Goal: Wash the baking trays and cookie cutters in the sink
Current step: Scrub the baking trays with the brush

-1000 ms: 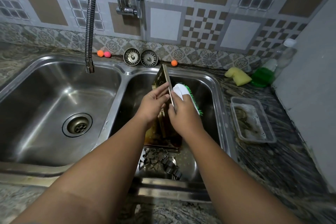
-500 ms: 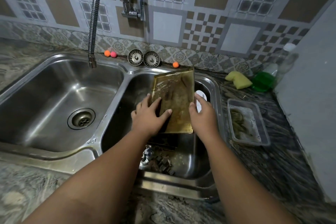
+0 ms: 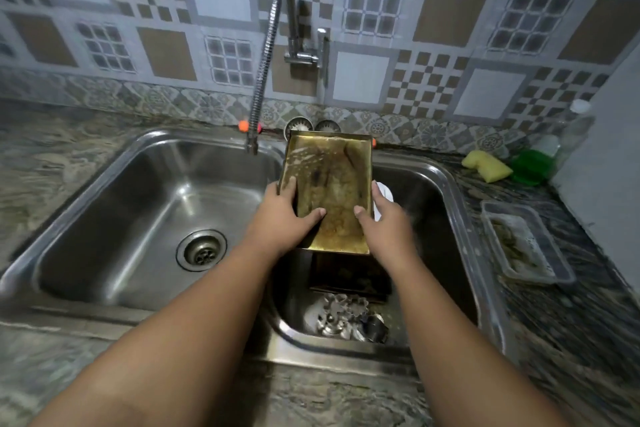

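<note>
- The tray [image 3: 332,191], held edge-on a second ago, has turned to face the camera and shifted left, toward the divider between the two basins.
- The left hand [image 3: 287,218] grips its left edge, thumb on the greasy face; the right hand [image 3: 384,218] clamps the right edge, with a white brush [image 3: 385,191] behind it.
- A second tray [image 3: 349,279] and the cutters [image 3: 343,317] lie in the right basin of the sink [image 3: 460,204].
- Scrubbing looks finished; next is probably rinsing, which calls for carrying the tray under the spout [image 3: 252,146].
</note>
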